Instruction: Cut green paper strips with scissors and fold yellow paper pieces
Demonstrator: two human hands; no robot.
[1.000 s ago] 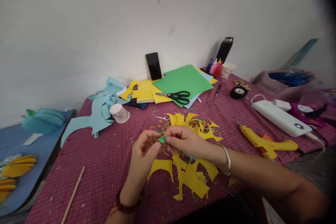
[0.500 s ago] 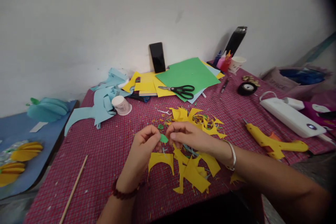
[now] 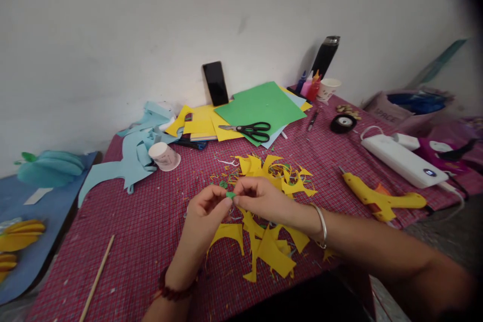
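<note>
My left hand [image 3: 206,211] and my right hand [image 3: 260,198] meet over the middle of the red checked cloth [image 3: 151,226]. Both pinch a small green paper piece [image 3: 230,194] between their fingertips. Under and around the hands lie several yellow paper scraps [image 3: 269,254]. More yellow offcuts [image 3: 275,173] sit just beyond the hands. A silver bangle is on my right wrist, a dark bead bracelet on my left.
Black scissors [image 3: 251,131] lie on a green sheet [image 3: 260,103] at the back, by yellow sheets [image 3: 199,123] and a phone [image 3: 215,83]. A yellow glue gun [image 3: 381,197], white power bank [image 3: 402,160], paper cup [image 3: 164,156], blue paper strips [image 3: 128,161] and wooden stick [image 3: 96,279] lie around.
The view shifted slightly. My fingertips have closed tighter on the green piece, so less of it shows than before.
</note>
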